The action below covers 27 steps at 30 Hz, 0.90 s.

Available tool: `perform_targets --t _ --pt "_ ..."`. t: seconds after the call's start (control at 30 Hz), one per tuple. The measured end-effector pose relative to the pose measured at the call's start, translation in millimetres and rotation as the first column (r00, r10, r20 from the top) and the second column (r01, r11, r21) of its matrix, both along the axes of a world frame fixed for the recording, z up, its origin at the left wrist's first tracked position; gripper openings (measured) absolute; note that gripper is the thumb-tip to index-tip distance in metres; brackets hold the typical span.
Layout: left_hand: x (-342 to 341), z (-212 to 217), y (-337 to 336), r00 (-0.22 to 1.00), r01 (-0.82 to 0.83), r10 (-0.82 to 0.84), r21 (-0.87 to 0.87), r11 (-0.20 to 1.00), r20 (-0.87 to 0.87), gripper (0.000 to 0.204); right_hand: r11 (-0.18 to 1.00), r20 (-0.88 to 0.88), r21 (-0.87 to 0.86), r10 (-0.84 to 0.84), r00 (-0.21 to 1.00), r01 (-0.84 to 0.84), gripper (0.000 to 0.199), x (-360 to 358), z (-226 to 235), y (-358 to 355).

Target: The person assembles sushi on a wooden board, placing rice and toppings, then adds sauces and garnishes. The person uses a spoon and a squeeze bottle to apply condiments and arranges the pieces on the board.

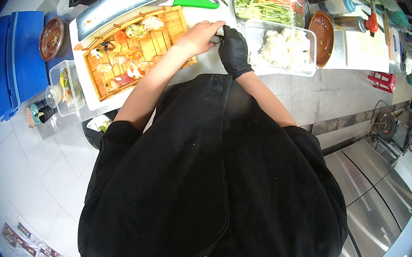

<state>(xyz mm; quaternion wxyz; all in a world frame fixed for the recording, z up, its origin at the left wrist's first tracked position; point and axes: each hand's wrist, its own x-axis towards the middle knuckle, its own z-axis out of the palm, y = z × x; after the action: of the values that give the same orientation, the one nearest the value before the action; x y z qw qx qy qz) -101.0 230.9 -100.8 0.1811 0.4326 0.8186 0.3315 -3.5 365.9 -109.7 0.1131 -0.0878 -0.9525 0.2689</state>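
Bright, even overhead light fills the kitchen, with soft glare streaking the stainless steel counter [383,199] and metal tray [121,4]. Fisheye distortion bends edges into a black rim; the black apron [210,180] swallows detail, and the periphery blurs slightly.

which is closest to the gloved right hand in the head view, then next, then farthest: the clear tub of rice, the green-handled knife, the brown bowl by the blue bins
From the gloved right hand:
1. Clear tub of rice, just to its right, almost touching.
2. Green-handled knife, up and to the left, beyond the bare left hand.
3. Brown bowl, far left beside the blue bins, past the wooden sushi tray.
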Motion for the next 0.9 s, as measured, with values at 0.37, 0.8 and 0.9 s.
perform_targets --t 0.37,0.8,0.9 --pt "4.8 1.5 1.6 1.0 -0.004 0.004 -0.01 1.0 -0.013 0.078 0.937 0.065 -0.309 -0.148 0.987 0.161 0.025 6.4 5.1 -10.1" --pt "24.8 5.6 8.4 0.989 -0.137 0.137 0.003 0.991 -0.05 0.076 0.783 0.301 -0.518 -0.212 0.93 0.345 0.061 2.8 12.5 -7.8" --pt "21.7 5.2 8.8 0.992 -0.117 0.117 0.009 0.993 -0.042 0.076 0.78 0.303 -0.507 -0.238 0.923 0.368 0.068 3.8 9.2 -8.8"
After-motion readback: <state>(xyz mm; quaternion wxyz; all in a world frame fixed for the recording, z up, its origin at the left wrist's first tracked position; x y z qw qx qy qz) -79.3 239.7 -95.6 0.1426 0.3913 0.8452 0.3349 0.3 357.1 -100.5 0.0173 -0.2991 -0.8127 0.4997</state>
